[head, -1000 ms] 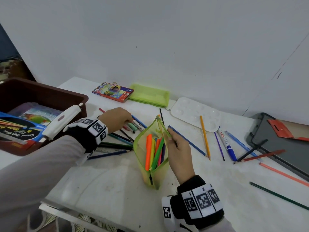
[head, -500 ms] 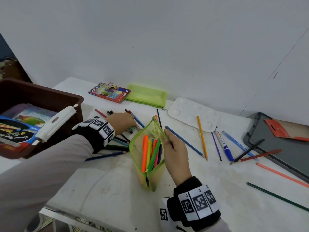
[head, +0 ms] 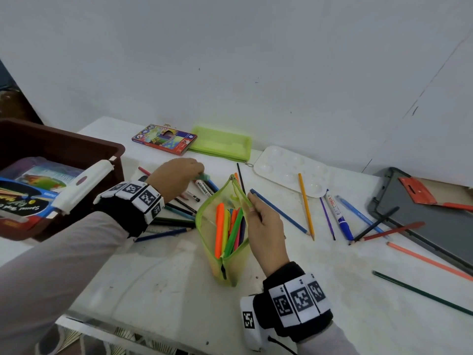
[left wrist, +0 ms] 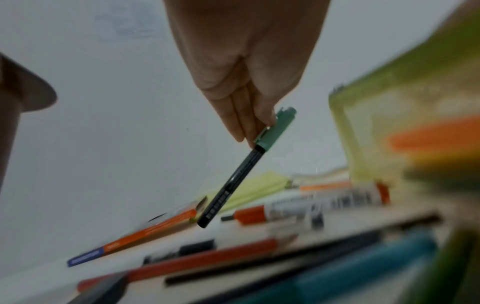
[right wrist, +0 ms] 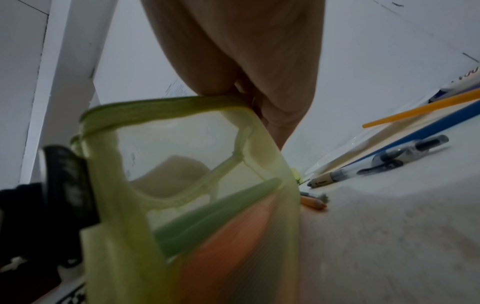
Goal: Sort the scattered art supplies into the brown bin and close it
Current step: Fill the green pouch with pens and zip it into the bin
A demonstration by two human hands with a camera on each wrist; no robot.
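Green-capped pen (left wrist: 270, 133) in left grip (left wrist: 249, 86)

A plain room set up as an art or craft corner is suggested. A scuffed white surface (head: 179, 290) is pushed against a bare white wall (head: 256, 60) marked with a few specks. Drawing and painting supplies are scattered on it: a white paint palette (head: 289, 167), a boxed set of coloured pencils (head: 163, 138), loose pencils and markers. A brown bin (head: 58, 147) is stood at its left end.
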